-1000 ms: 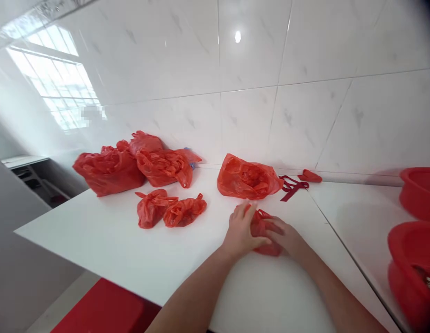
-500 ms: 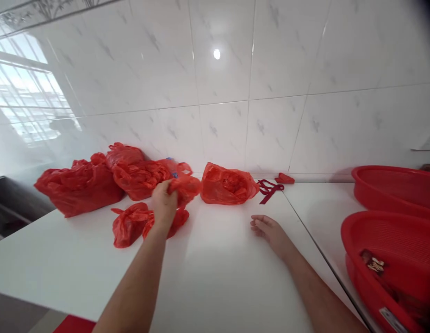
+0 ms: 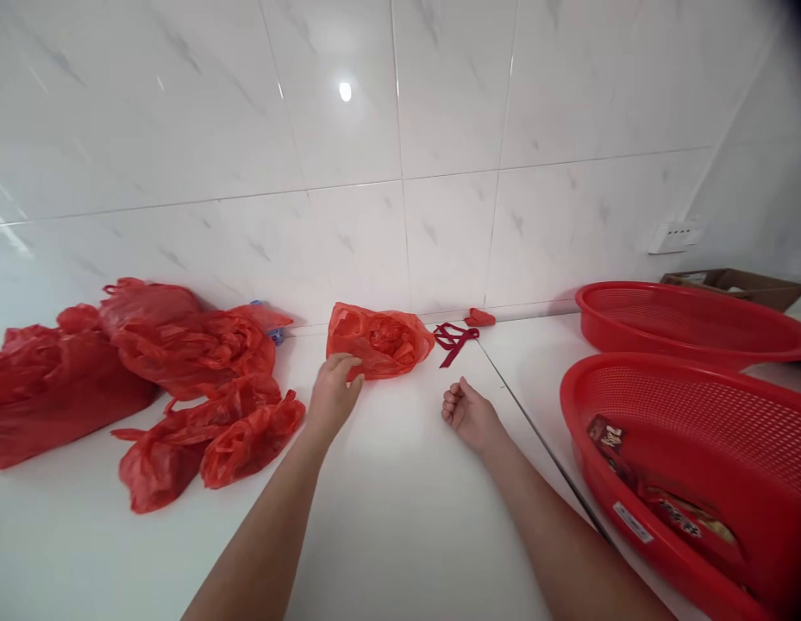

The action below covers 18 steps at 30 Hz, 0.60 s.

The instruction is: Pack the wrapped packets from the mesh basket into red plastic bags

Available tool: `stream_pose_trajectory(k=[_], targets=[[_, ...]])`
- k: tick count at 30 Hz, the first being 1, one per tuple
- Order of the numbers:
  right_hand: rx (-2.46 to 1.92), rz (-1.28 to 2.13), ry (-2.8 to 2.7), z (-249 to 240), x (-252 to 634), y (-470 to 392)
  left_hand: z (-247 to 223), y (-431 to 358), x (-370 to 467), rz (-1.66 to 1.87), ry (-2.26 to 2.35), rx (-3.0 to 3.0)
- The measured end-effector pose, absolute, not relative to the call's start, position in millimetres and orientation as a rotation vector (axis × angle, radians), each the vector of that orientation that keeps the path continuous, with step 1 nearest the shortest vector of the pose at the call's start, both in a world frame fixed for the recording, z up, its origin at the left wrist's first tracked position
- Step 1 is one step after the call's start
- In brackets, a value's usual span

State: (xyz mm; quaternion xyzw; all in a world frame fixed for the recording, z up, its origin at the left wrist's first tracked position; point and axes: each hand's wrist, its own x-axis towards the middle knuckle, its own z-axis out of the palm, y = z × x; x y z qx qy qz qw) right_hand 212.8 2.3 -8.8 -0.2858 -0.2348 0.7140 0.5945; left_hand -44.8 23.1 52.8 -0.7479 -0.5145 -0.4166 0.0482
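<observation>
My left hand (image 3: 335, 395) reaches the front left corner of a crumpled red plastic bag (image 3: 409, 347) by the wall. Its fingers are bent and apart from the thumb, and nothing is in them; whether they touch the bag I cannot tell. My right hand (image 3: 470, 416) hovers over the white tabletop (image 3: 387, 509) with its fingers curled in and nothing visible in them. Just beyond it lie a dark red ribbon (image 3: 457, 343) and a small folded red piece (image 3: 479, 317). Left of my left hand sit small knotted red bags (image 3: 253, 442).
Larger filled red bags (image 3: 64, 379) crowd the left side, a blue item (image 3: 276, 335) behind them. On the right stand a red perforated basket (image 3: 591, 379) holding packaged snacks (image 3: 681, 517), another red basket (image 3: 597, 332) and a cardboard box (image 3: 772, 289). A tiled wall (image 3: 348, 241) closes the back.
My left hand has let go of a red plastic bag and moved right to the one by the wall. My right hand's fingers have curled in. The view has turned right.
</observation>
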Motion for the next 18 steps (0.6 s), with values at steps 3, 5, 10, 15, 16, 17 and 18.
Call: stream_pose_trajectory(k=[3, 5, 10, 15, 16, 17, 18], targets=[[-0.634, 1.702, -0.526, -8.8, 213.6, 2.9, 56.1, 41.3, -6.8, -1.211, -1.605, -2.448], [-0.613, 1.729, -0.511, -9.3, 213.7, 3.6, 58.1, 53.3, 13.5, -1.180, -1.616, -2.485], [-0.631, 1.742, -0.524, -9.0, 213.9, 5.3, 58.0, 83.3, 39.0, -1.131, -1.694, -2.504], [-0.671, 1.728, -0.638, -8.8, 212.9, 6.6, 56.6, 97.2, 37.3, -1.126, -1.849, -2.521], [-0.694, 1.703, -0.707, -9.1, 210.8, 6.1, 56.0, 96.6, 35.6, -1.156, -1.884, -2.496], [-0.732, 1.657, -0.791, -9.5, 207.5, 5.1, 55.0, 95.0, 33.9, -1.191, -1.916, -2.472], [-0.788, 1.580, -0.881, -9.8, 203.1, 3.4, 53.4, 92.4, 32.2, -1.225, -1.942, -2.456]])
